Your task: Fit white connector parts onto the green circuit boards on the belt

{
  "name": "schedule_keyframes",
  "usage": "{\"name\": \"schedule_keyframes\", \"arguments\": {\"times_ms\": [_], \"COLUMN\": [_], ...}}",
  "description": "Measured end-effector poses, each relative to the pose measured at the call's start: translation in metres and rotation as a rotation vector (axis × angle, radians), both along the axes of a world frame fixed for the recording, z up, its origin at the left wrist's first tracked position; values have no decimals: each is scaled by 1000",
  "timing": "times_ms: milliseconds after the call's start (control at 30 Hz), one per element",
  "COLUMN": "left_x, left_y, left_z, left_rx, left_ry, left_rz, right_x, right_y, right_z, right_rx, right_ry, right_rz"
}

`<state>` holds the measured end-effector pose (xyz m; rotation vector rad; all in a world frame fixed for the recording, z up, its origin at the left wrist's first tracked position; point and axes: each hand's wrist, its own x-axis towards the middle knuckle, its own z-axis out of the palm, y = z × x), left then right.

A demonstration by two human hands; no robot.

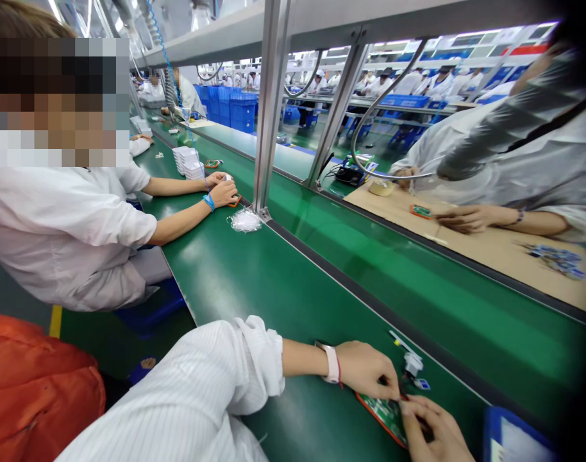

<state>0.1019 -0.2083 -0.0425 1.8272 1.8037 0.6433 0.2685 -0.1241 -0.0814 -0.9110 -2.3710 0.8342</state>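
The wearer's left hand (365, 371), a pale pink watch strap (331, 362) at its wrist, and right hand (432, 428) meet over a flat green circuit board with an orange edge (384, 417). The board lies at about 5 o'clock from the left hand and 9 o'clock from the right, its long axis running from 10 to 4 o'clock, and its far end sits nearer the right hand. Both hands are narrowed to fingertip pinches at the board's upper edge; what they grip there is too small and shadowed to tell, though thin dark wires (404, 385) show between them. At 3 o'clock from the left hand, a small white plastic connector (412, 364) rests on the glossy green table (293, 289), and a blue-framed tray (514, 439) lies at 3 o'clock from the right hand. Farther off, at 11 o'clock, a neighbour's bare hand (223, 192) works at the table's edge, with stacked blue plastic crates (242, 109) beyond, while a co-worker's hand (466, 218) rests on a tan cardboard sheet (504, 269) at 1 o'clock.
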Motion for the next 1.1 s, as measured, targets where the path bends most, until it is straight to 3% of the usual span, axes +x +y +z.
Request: {"name": "schedule_keyframes", "arguments": {"times_ms": [267,467,600,700,867,1100], "left_x": [-3,-2,-1,-2,-4,-2], "left_y": [7,-7,-25,-32,-29,-26], "left_z": [2,3,3,4,6,1], "left_rx": [-93,64,183,185,198,278], "left_ry": [-38,37,159,229,240,187], "left_rz": [23,24,-103,-176,-209,-162], "right_x": [0,1,3,6,8,7], "right_y": [4,-6,-13,-14,-16,-22], "right_z": [0,7,11,12,17,23], "right_rx": [-91,-105,-103,-131,-134,-104], "right_ry": [-15,2,20,58,101,202], "right_rz": [-7,-6,-53,-102,-176,-194]}}
